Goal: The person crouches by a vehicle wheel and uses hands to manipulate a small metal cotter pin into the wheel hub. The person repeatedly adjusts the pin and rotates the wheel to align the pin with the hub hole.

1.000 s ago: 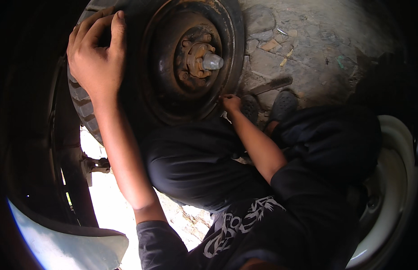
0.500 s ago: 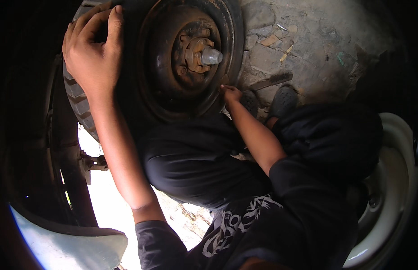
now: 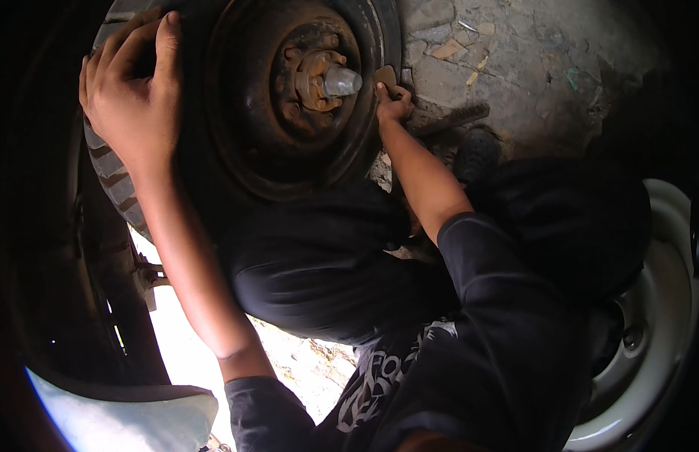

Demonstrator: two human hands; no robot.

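A large black tyre stands upright in front of me, mounted on a dark, rust-stained steel wheel rim. My left hand lies against the tyre's tread and upper side, thumb and fingers apart, holding nothing. Between the thumb and fingers of my right hand is a small flat brown piece with rounded corners, like a scrap of sandpaper or card. It is at the right edge of the rim. At the wheel's centre, a rusty bolted hub carries a grey metal cap.
A dark brush-like strip lies on the rough concrete floor beyond my right hand, near my shoe. Small debris is scattered there. A white wheel rim stands at my right. A pale curved panel sits at lower left.
My right hand has moved up along the rim's right edge, and the brown piece now shows plainly in its fingers. The left hand keeps its place on the tyre; the view has shifted slightly.
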